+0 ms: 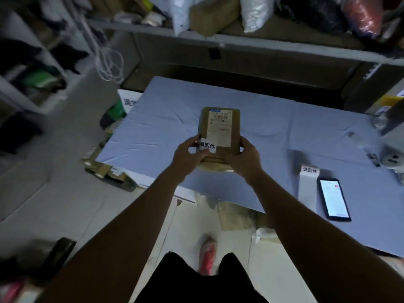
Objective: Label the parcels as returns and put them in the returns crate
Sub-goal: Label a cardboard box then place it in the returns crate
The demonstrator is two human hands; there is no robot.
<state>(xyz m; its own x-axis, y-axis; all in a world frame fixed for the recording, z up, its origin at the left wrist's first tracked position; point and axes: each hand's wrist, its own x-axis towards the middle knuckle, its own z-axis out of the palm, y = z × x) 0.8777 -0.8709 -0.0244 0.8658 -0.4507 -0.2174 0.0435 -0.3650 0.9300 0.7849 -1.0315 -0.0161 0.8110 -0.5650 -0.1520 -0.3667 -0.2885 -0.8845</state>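
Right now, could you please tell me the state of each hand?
Left hand: holds the parcel, thumb by the label.
Right hand: holds the parcel's right edge.

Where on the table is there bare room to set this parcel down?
Bare cloth lies left of the parcel, out to the cloth's edge, and right of it, behind the label strip. Crowded: the near right, with label strip and phone.
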